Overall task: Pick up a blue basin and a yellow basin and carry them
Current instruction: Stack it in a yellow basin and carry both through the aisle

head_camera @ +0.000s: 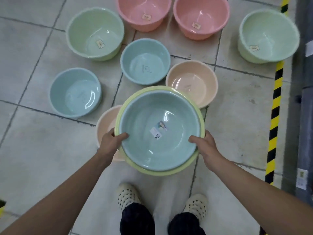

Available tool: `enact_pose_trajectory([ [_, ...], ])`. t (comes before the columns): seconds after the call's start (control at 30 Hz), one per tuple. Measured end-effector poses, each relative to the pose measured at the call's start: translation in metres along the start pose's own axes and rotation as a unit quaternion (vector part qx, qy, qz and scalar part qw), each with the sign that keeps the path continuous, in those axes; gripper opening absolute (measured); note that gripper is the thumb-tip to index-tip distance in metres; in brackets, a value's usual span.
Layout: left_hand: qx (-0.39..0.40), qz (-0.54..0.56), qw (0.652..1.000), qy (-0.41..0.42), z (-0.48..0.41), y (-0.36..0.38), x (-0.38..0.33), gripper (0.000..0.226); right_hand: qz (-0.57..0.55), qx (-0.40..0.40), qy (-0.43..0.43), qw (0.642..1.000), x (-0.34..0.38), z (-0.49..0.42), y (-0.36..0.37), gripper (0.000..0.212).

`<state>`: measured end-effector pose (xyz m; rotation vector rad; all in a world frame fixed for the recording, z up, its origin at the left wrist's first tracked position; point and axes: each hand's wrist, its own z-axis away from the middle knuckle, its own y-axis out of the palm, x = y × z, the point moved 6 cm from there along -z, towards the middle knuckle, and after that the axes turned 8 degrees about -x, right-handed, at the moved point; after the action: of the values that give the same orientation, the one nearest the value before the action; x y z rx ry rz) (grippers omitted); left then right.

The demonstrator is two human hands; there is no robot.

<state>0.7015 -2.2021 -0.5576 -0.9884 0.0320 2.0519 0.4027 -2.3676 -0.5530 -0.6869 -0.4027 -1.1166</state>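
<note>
Blue plastic basin (152, 122) sits nested in the yellow plastic basin (176, 170); left hand (112, 139) and right hand (205, 144) grip opposite rims, stack level, centred ahead.

**Bright, even light; soft edges**

Diffuse overhead light leaves white glare streaks inside the nearest glossy pale blue plastic basin (144, 119) and only faint shadows on the grey tiled floor (33, 150). Wide-angle distortion bends the black-and-yellow striped floor tape (275, 116), and the frame edges smear slightly.
</note>
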Motion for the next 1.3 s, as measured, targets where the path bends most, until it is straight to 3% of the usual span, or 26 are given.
enact_pose_trajectory([
  [0.17, -0.051, 0.023, 0.998, -0.024, -0.022, -0.073, 0.022, 0.024, 0.041, 0.044, -0.004, 0.998, 0.012, 0.007, 0.082, 0.035],
  [0.6, -0.116, 0.118, 0.98, -0.108, -0.078, -0.147, 0.103, 0.029, 0.122, 0.112, -0.011, 0.986, 0.004, -0.013, 0.216, 0.029],
  [0.7, -0.115, 0.134, 0.976, -0.124, -0.092, -0.148, 0.119, 0.02, 0.13, 0.111, -0.025, 0.985, -0.003, -0.02, 0.231, 0.028],
  [1.3, -0.083, 0.186, 0.97, -0.133, -0.146, -0.108, 0.189, 0.03, 0.177, 0.114, -0.006, 0.977, -0.074, -0.079, 0.244, 0.031],
])
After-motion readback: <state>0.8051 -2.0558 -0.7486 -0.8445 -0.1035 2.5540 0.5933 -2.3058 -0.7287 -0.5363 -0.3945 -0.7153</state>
